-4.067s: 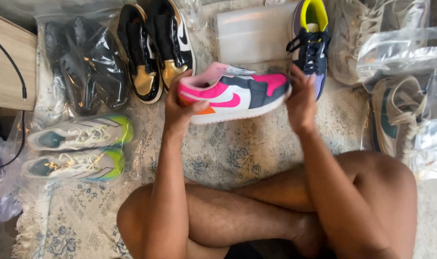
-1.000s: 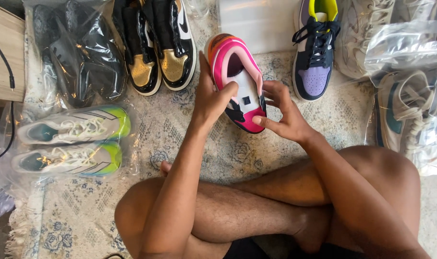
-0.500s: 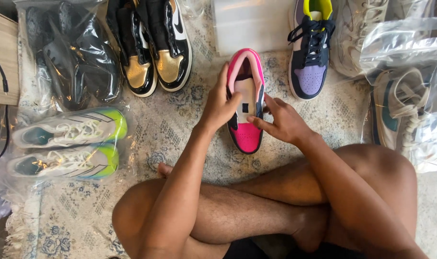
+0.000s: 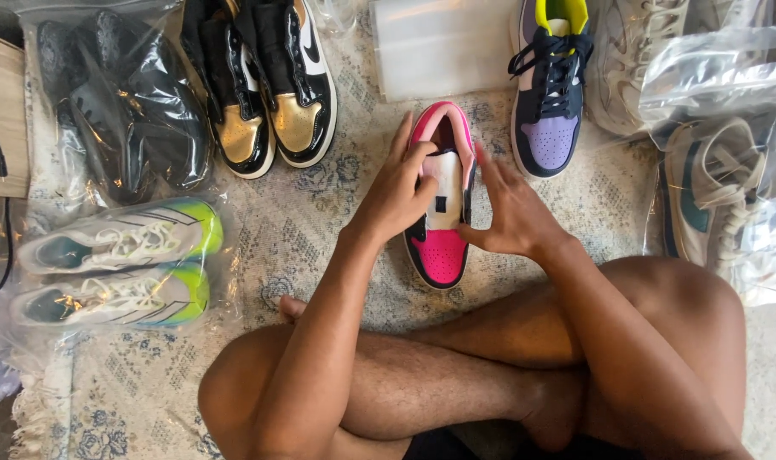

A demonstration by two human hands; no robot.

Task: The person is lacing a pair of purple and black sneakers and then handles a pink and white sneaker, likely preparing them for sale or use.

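**Two hands around one pink shoe on a patterned rug**

Two pairs of shoes sealed in clear plastic bags lie at the far left: a black pair above, and a white pair with lime-green heels below, the film crinkled and shiny. Beside the black pair stand two glossy black-and-gold high-tops, unbagged, toes toward the person.

On the pale, faded rug in the middle lies a pink, black and white sneaker, sole down, its hot-pink toe pointing at the person's crossed legs and its padded pink collar away. The left hand presses against the shoe's left side, fingers loosely curled, with the fingertips resting on the white tongue. The right hand sits against the shoe's right side, fingers spread fairly wide and nearly straight, thumb near the toe end; the fingertips touch the collar edge. Neither hand lifts the shoe; it lies between the two palms, flat on the rug.

Behind it rests a translucent, flat plastic box. To the right stands a single sneaker with a lilac toe, black laces and yellow tongue. At the far right, more bagged shoes in grey and teal lie under wrinkled clear plastic.
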